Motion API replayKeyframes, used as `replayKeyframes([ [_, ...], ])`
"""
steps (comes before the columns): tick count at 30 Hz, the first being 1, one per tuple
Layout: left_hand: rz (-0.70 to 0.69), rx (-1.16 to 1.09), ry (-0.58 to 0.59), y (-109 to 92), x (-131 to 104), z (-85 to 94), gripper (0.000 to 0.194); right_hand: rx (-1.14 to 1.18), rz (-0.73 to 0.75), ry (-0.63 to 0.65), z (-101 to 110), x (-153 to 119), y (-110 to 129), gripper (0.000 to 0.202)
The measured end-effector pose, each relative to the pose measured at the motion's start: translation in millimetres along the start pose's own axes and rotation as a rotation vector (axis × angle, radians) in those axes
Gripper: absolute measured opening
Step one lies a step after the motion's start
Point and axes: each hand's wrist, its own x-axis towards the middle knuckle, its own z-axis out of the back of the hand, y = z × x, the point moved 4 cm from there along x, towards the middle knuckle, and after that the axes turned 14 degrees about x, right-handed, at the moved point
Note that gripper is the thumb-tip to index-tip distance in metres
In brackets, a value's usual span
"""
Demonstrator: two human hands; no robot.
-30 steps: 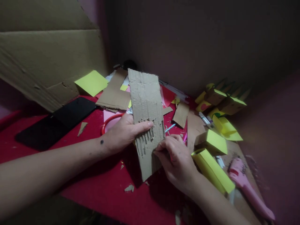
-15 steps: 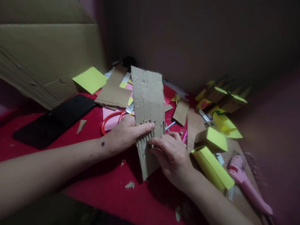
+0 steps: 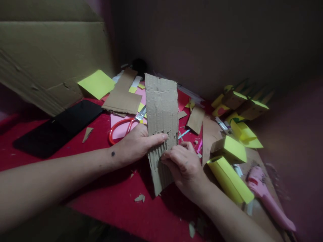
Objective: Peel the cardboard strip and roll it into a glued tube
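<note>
A long cardboard strip (image 3: 162, 104) stands tilted upright above the red table. Its surface layer is partly torn, and bare ridges show in the lower half. My left hand (image 3: 137, 143) grips it from the left, thumb across the front and the other fingers hidden behind. At the lower right of the strip, my right hand (image 3: 185, 164) is closed, with thumb and index finger pinched against the torn ridges. Red-handled scissors (image 3: 121, 129) lie behind my left hand, their blades partly covered by the strip.
A black tablet-like slab (image 3: 59, 127) lies at left before a large cardboard sheet (image 3: 55, 53). Cardboard pieces (image 3: 123, 94) lie behind. At right are yellow-covered boxes (image 3: 229, 149), a pink glue gun (image 3: 270, 198) and markers (image 3: 222, 125). Scraps dot the red table (image 3: 113, 205).
The cardboard strip has shifted slightly to the right in view, and its top sits a little lower. Both hands keep nearly the same hold on it.
</note>
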Motion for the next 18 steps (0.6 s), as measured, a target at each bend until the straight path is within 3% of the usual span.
replayKeyframes([
  [4,0.011,0.005,0.016,2,2,-0.6,0.022,-0.007,0.01,0.033,-2,-3,0,0.018],
  [9,-0.005,0.028,-0.13,0,5,9.8,0.028,-0.108,0.042,0.096,-8,-10,4,0.02],
  [12,-0.039,0.053,-0.157,-4,5,12.7,0.029,-0.111,0.027,0.104,-6,-10,7,0.016],
  [18,-0.023,0.036,-0.118,-9,4,9.4,0.026,-0.061,0.067,-0.043,1,-5,13,0.013],
])
